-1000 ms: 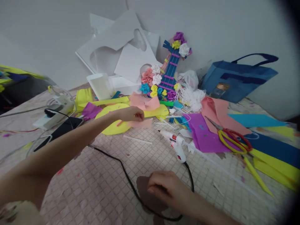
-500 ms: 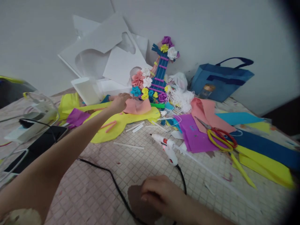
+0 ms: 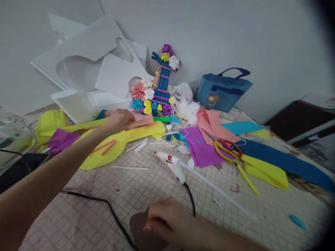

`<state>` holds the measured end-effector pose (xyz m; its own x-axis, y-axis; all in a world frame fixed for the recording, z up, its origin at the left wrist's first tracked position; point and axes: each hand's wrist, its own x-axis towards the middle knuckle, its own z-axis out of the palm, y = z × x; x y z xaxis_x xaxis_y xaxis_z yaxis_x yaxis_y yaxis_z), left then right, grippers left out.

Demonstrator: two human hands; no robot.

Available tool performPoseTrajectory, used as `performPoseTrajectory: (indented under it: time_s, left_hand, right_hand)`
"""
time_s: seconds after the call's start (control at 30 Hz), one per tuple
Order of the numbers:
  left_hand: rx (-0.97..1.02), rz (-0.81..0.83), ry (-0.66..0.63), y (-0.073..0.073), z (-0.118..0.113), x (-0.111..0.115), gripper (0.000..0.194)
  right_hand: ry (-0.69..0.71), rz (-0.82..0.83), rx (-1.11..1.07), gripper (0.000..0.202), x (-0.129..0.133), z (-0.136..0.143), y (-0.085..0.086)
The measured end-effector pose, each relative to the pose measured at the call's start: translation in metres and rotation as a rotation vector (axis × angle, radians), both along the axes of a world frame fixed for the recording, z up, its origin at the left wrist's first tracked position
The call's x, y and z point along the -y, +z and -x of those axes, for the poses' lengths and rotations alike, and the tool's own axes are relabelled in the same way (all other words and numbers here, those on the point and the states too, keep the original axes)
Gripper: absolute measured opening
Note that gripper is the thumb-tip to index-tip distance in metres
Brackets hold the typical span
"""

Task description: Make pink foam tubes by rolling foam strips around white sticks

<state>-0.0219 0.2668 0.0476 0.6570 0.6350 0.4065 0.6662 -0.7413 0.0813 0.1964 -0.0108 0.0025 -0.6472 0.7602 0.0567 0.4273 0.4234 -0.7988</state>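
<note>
Pink foam sheet (image 3: 142,120) lies under the left hand (image 3: 119,119), fingers closed on its edge; right hand (image 3: 167,223) presses flat a brown foam cutout (image 3: 138,230), nothing yet glued

Both forearms are bare, with no sleeves, rings, watch or bracelets visible.

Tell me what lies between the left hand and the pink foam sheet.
Nothing visible: the left hand already rests on the pink foam sheet, which lies on the yellow foam cutout.
</note>
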Motion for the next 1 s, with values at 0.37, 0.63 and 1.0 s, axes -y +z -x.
performPoseTrajectory:
  time_s: [0.37, 0.63, 1.0]
  left_hand:
    - [0.165, -0.277, 0.586, 0.074, 0.031, 0.013, 0.032]
    - [-0.251, -0.025, 0.551, 0.065, 0.006, 0.095, 0.029]
    - [-0.240, 0.187, 0.169, 0.002, 0.008, 0.190, 0.033]
  right_hand:
    - [-0.071, 0.023, -0.067, 0.010, -0.002, 0.004, -0.011]
    - [-0.068, -0.042, 0.046, 0.012, 0.003, 0.001, -0.009]
    - [-0.298, 0.113, -0.124, 0.010, 0.002, 0.008, -0.012]
